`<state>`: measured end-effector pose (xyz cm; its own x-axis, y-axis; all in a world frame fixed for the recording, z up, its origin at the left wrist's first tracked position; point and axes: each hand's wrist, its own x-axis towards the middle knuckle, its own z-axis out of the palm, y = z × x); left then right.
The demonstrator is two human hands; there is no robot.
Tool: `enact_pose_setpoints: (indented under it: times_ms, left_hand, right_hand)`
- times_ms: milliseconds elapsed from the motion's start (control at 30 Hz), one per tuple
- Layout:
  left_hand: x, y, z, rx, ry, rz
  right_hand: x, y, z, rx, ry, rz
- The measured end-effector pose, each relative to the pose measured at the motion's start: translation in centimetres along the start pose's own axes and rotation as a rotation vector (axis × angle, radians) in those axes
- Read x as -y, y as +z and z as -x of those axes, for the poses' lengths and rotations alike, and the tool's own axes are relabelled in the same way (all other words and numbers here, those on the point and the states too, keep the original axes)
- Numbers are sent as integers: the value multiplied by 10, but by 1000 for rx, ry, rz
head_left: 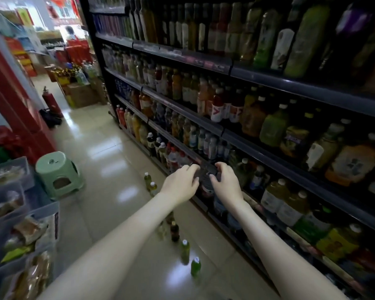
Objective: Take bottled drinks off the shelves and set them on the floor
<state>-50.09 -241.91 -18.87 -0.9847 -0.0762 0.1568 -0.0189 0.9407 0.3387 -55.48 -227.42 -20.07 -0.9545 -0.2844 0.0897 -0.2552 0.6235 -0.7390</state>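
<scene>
Well off to the left of your left hand, a pale green stool (59,172) stands on the shiny tiled floor (100,148). A red fire extinguisher (51,102) stands farther off beyond it. Just left of your left wrist, a pair of yellow-green bottles (147,180) stands upright on the floor, close together at the foot of the shelving.

Beneath your left forearm there is a blurred brown bottle (174,231). Nearer to you stand two green white-capped bottles (185,252), also upright on the tiles.

Your left hand (180,182) reaches in under the shelf edge (173,140), its fingers curled against the left side of a dark bottle (206,180). The bottle sits between your two hands at the front of the low shelf, and blur hides its label.

Your right hand (225,180) is on the bottle's other side, thumb low and fingers hooked over the top, so both hands have hold of it.

Just right of your right wrist, large white-capped juice bottles (273,198) crowd the same low level.
</scene>
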Motion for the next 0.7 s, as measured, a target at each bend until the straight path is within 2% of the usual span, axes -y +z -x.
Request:
enact_pose_setpoints:
  times_ms: [200,367,500,700]
  left_hand:
    - [130,-38,-99,-8,59,20]
    - [221,-70,-176,17,156,19]
    - [266,-84,-233,34,224,42]
    - [308,-75,-322,91,303,94]
  right_hand:
    - [64,75,-116,-94,4,10]
    - [117,131,-196,-221,96,-92]
    - [144,155,-248,-250,154,-104]
    - [139,169,-322,-296,255,-38]
